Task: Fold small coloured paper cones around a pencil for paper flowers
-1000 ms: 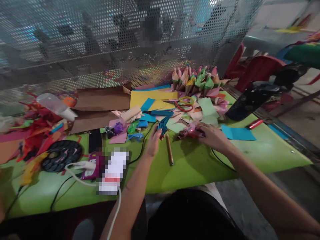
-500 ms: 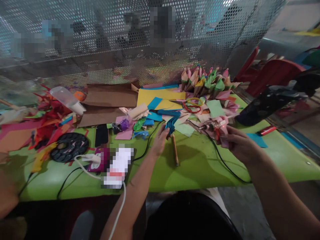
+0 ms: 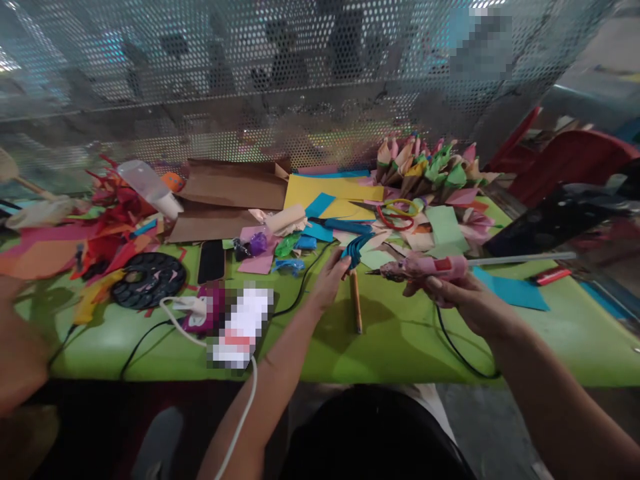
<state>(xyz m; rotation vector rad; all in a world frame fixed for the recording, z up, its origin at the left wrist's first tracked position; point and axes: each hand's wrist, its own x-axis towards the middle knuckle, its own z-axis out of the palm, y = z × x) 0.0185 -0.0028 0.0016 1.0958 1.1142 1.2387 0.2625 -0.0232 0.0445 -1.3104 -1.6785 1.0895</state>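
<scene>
My left hand is closed on a blue folded paper piece with curled, layered strips. In my right hand is a pink glue gun, held sideways above the table; its dark nozzle points left toward the blue paper, and a long whitish glue stick juts out of its back end. The two hands are apart, and the nozzle does not touch the paper. A wooden pencil lies on the green tabletop between them.
Paper cones stand clustered at the back right, near a dark bottle. Yellow paper, brown sheets and scissors lie behind my hands. A phone, a power strip and another person's arm are at left.
My right hand has lifted the glue gun off the table and turned it level, nozzle to the left. My left hand keeps hold of the blue paper. The view has shifted left.
</scene>
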